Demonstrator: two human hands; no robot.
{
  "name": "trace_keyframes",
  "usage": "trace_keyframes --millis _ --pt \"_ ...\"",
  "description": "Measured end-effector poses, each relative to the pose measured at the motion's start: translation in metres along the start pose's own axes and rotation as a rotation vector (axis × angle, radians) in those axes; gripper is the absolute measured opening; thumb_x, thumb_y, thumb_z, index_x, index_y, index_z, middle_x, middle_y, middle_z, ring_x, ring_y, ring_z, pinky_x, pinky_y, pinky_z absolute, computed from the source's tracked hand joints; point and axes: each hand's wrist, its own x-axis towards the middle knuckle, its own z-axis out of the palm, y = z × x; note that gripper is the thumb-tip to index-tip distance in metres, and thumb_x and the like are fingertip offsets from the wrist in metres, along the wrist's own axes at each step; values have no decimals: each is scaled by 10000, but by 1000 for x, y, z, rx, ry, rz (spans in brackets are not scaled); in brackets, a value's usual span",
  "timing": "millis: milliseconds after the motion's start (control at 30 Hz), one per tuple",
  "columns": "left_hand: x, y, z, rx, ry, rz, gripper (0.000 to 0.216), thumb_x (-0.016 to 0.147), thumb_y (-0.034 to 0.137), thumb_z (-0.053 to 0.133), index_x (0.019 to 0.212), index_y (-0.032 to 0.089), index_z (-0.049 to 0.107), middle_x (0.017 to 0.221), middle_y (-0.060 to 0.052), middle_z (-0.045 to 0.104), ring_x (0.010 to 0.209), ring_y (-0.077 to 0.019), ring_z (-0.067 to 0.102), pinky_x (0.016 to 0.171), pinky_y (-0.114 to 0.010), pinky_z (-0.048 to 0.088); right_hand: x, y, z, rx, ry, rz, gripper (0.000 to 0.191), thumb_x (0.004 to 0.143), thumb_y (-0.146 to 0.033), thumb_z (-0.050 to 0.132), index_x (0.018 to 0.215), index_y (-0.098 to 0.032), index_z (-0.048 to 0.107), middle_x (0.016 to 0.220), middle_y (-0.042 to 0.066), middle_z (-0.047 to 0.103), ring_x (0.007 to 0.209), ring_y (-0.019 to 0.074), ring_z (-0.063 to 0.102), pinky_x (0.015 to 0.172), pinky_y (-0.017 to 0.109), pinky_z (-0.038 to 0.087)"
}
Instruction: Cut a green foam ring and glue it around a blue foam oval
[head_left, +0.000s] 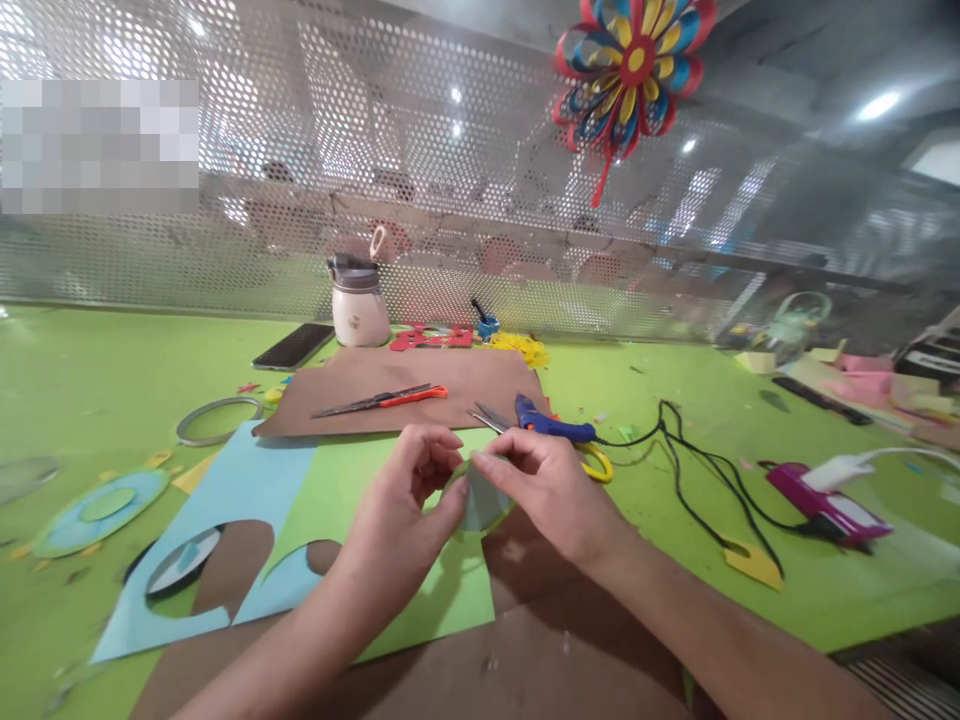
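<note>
My left hand [409,510] and my right hand [555,490] meet near the middle of the view, thumbs and fingertips pinched on a small green paper piece [486,505]. The fingers cover part of it, so its full shape is hidden. Beneath lie a light green paper sheet [446,600] and a blue paper sheet [259,475] with round cut-outs, on brown cardboard [592,620]. Just beyond my right hand are a blue glue gun [555,420] and yellow-handled scissors [598,463], partly covered.
An orange utility knife [412,396] lies on a brown board [330,395]. Behind stand a white jug [360,312] and a phone [294,346]. At left are a tape ring [217,420] and a blue-green paper ring [60,525]. Black cords run to a purple power strip [795,490] at right.
</note>
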Motion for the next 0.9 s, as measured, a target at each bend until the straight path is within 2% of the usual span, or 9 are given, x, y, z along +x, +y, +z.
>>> trace_keyframes --millis 267,633,900 --pt "2 3 2 -54 20 -71 202 733 149 589 891 226 489 703 41 521 651 -120 523 580 -231 417 0 2 -1 -9 1 19 97 785 -240 624 752 -150 644 677 -5 596 619 129 518 573 254 421" --pt "1 4 2 -65 21 -87 210 732 158 597 906 228 503 716 42 531 663 -114 527 592 -223 423 -1 -1 -1 8 3 27 92 774 -219 627 735 -136 642 674 1 596 619 127 509 580 257 416" --pt "2 9 -1 -136 51 -210 229 695 155 629 890 207 521 735 43 536 676 -98 514 590 -193 413 -1 4 -11 100 -6 -3 108 829 -256 587 789 -177 649 695 -23 578 639 116 499 605 244 401"
